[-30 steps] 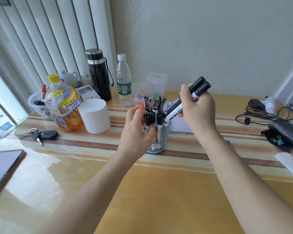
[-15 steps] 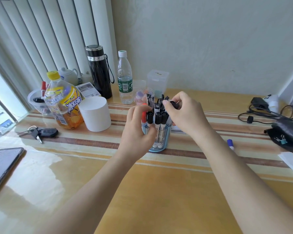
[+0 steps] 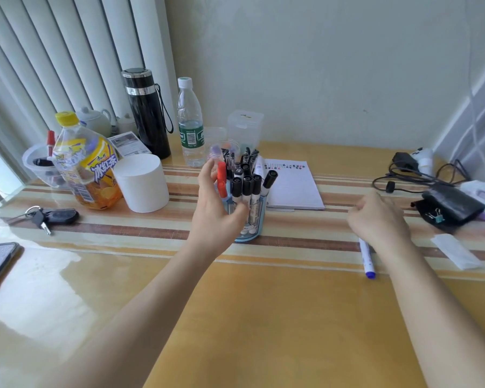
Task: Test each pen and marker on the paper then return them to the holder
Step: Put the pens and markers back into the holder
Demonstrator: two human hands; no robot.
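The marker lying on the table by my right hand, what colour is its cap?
Blue-purple; the marker has a white barrel, seen in the head view beside the right hand.

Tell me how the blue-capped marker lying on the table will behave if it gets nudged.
The blue-capped marker is a slim round barrel lying flat on a glossy table, so it would probably roll or slide easily. It looks rigid and light. The right hand hovers just above its far end, loosely curled.
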